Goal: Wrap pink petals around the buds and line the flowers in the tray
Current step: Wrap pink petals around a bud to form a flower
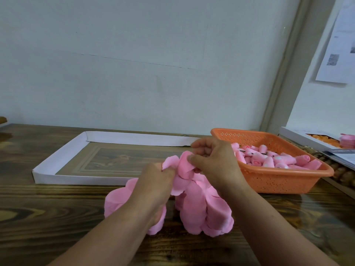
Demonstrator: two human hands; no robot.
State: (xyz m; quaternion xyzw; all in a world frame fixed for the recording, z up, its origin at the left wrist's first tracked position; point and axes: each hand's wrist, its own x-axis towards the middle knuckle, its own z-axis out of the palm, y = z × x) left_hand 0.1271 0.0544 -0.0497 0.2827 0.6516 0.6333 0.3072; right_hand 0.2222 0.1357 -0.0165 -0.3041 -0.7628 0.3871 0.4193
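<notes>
Both hands meet at lower centre of the head view: the left hand (pixel 155 181) pinches the edge of a pink petal sheet (pixel 184 166), and the right hand (pixel 213 160) pinches the same sheet from above between thumb and forefinger. Below them lies one heap of pink petals (pixel 203 212), too overlapped to count. One white cardboard tray (pixel 57 156) sits at left centre, its bottom showing only wood. One orange perforated basket (pixel 272 181) stands at right centre, holding many pink rolled buds (pixel 269 158), too many to count. Everything rests on a dark wooden table (pixel 48 217) against a pale wall (pixel 134 64). At upper right a printed paper (pixel 338 45) hangs, its writing too blurred to read. A white box (pixel 299 137) sits at the right edge.
</notes>
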